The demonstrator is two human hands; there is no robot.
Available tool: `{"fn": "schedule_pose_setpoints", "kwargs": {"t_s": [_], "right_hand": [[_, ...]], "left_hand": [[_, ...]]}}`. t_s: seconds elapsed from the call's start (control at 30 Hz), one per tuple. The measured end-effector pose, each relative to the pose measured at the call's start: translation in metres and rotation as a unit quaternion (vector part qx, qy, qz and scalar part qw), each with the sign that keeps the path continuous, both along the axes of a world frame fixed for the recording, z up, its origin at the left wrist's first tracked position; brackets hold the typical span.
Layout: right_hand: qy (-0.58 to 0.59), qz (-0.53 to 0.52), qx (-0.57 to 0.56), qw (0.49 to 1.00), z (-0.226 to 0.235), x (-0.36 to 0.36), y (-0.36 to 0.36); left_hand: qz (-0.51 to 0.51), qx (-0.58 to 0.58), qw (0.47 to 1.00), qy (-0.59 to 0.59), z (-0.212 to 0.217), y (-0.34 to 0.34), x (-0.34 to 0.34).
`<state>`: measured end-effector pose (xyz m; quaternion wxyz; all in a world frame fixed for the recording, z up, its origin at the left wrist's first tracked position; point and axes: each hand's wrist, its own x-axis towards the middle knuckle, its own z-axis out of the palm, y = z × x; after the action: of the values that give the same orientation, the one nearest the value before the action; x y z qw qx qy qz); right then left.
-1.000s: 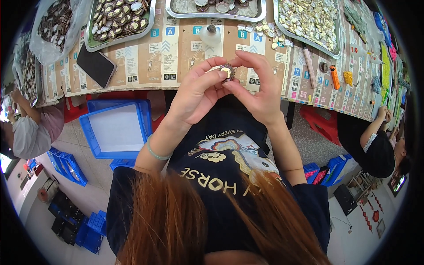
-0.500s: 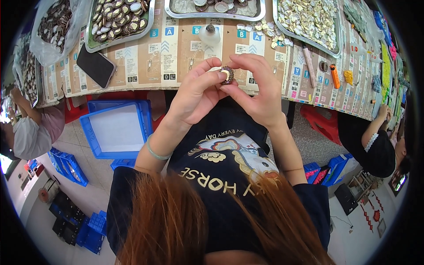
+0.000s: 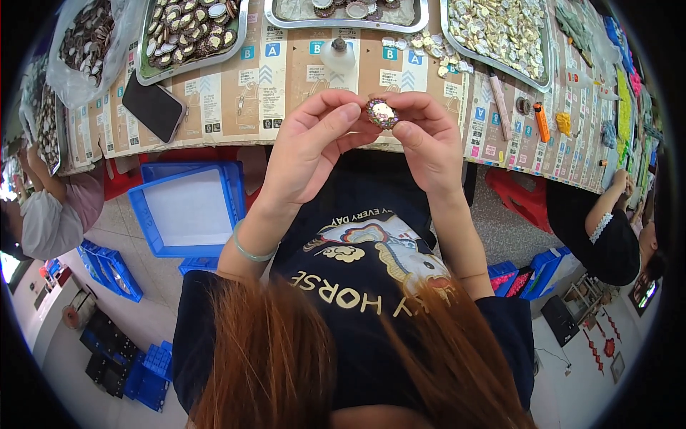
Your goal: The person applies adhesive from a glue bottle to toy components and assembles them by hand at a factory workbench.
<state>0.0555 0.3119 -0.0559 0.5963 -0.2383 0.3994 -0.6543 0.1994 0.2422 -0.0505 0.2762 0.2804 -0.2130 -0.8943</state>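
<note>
A small round, dark brown piece with a scalloped rim (image 3: 382,113) is held up above the table's near edge, a cream-coloured figure on its upper face. My left hand (image 3: 312,139) pinches its left side between thumb and fingers. On the other side, the thumb and fingertips of my right hand (image 3: 431,139) close on the same piece. Beyond my hands stands a translucent squat bottle with a dark tip (image 3: 338,56). Similar brown pieces fill the metal tray (image 3: 241,37) at the far left, and small cream pieces (image 3: 500,32) fill another at the far right.
A dark phone (image 3: 152,107) lies left on the printed cardboard table cover (image 3: 246,114). Loose cream pieces spill beside the right tray. Right of my hands are a pink stick (image 3: 499,107), an orange cutter (image 3: 542,124) and a yellow lump (image 3: 563,124). Blue crates (image 3: 187,207) stand below left; co-workers sit at both sides.
The piece has turned so its cream figure faces up toward me, and it has shifted slightly right. My fingers have changed their hold, with both hands now pinching its sides.
</note>
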Motion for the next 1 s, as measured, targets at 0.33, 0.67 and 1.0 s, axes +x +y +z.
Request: {"fn": "schedule_pose_setpoints", "kwargs": {"t_s": [0.33, 0.67, 1.0], "right_hand": [[0.430, -0.034, -0.105, 0.896, 0.003, 0.001, -0.001], [0.453, -0.033, -0.118, 0.883, 0.008, 0.003, 0.002], [0.236, -0.039, -0.018, 0.971, 0.008, 0.004, 0.001]], "left_hand": [[-0.002, -0.020, 1.000, -0.001, -0.003, 0.000, 0.001], [-0.043, 0.044, 0.998, 0.031, 0.000, -0.001, 0.002], [-0.080, 0.114, 0.989, 0.047, -0.002, -0.002, 0.006]]}}
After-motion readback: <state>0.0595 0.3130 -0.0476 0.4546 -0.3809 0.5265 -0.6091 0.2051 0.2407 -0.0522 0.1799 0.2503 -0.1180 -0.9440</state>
